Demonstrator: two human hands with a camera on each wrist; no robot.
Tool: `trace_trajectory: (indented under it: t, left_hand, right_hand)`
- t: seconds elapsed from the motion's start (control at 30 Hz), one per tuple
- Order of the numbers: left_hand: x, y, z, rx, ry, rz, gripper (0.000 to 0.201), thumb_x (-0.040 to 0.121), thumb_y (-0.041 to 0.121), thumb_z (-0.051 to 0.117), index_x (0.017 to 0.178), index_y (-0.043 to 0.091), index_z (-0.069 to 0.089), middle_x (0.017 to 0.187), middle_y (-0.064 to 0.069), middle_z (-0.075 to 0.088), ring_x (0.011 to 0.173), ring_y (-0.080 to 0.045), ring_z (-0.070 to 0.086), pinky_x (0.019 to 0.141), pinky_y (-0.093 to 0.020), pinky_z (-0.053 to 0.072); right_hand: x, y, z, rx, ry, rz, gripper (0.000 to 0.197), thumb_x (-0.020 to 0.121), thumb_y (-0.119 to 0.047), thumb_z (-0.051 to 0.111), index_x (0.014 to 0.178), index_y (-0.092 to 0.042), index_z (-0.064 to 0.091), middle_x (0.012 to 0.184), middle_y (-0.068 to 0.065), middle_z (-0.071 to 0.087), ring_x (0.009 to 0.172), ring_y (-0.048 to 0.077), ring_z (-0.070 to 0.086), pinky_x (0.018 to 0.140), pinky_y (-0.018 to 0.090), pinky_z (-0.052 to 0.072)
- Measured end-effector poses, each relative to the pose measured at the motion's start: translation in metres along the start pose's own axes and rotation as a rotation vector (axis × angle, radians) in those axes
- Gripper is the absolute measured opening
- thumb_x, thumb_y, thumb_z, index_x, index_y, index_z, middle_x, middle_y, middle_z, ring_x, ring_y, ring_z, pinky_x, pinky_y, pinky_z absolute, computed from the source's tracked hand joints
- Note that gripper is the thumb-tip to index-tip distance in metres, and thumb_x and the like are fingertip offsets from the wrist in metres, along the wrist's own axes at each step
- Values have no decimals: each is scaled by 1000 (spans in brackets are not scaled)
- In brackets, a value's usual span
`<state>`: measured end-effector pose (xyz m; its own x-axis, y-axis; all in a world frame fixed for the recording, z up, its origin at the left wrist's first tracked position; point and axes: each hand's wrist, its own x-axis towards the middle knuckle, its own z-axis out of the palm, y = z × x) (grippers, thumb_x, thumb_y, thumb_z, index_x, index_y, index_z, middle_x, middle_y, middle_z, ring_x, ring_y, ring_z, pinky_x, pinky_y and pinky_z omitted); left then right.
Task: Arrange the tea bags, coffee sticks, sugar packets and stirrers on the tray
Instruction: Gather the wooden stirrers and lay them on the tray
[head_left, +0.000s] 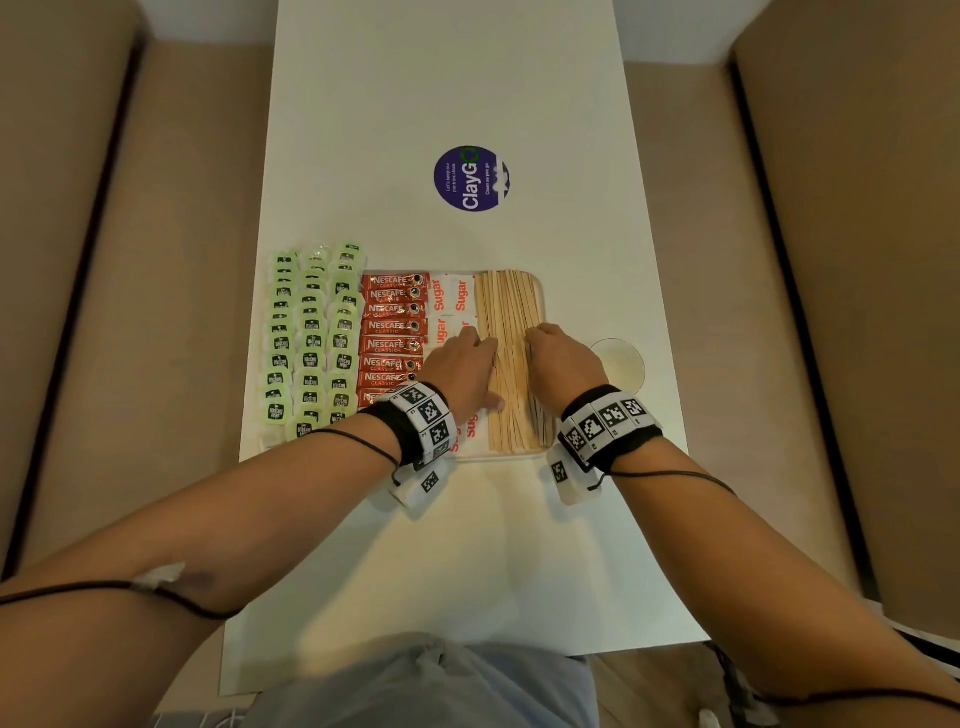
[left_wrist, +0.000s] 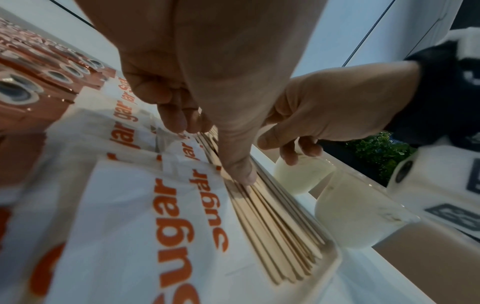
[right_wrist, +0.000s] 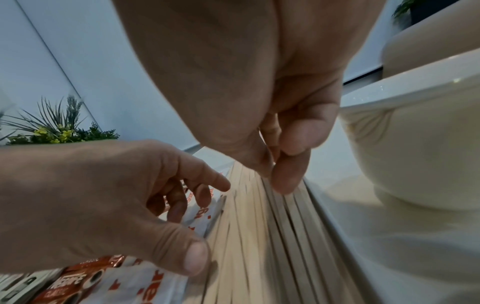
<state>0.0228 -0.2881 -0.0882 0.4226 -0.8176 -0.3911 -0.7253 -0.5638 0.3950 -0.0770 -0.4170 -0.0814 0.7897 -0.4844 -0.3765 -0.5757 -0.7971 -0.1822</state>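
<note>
Two bare forearms reach to the tray (head_left: 543, 291), where the left hand (head_left: 460, 366) and right hand (head_left: 563, 358), fingers loosely curled and touching, flank the wooden stirrers (head_left: 511, 322), whose long axis runs away from the person.

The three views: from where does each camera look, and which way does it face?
Head: above, facing down at the tray; both forearms and hands show.
Left wrist: under the left hand, facing along it at the stirrers.
Right wrist: under the right hand, facing along it.
Both wrist views share the stirrers, the cup and the opposite hand.
</note>
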Motion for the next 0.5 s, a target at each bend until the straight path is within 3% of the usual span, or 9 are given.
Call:
trace_trajectory:
  t: [0.17, 0.37, 0.5]
  left_hand:
    - [3, 0, 0, -35, 23, 23, 62, 79, 43, 80, 128, 15, 54, 112, -7, 50, 92, -24, 54, 71, -34, 46]
    - [6, 0, 1, -61, 63, 35, 49, 84, 36, 77, 123, 15, 56, 108, -5, 50, 91, -23, 54, 68, -30, 39]
    - [6, -2, 2, -89, 78, 17, 42, 89, 32, 72, 125, 16, 57, 114, -6, 54, 94, -22, 57, 75, -32, 48]
  right_hand:
    - [2, -2, -1, -29, -31, 11, 11, 96, -13, 58, 107, -14, 60, 111, 5, 58, 85, 27, 65, 71, 39, 57]
    - [-8, 0, -4, 47, 23, 2, 16, 96, -13, 57, 110, -15, 61, 111, 3, 60, 84, 26, 65, 68, 36, 55]
    - [-21, -7, -4, 47, -35, 99, 14, 99, -18, 52, 99, -13, 65, 95, 4, 65, 79, 23, 64, 69, 35, 55]
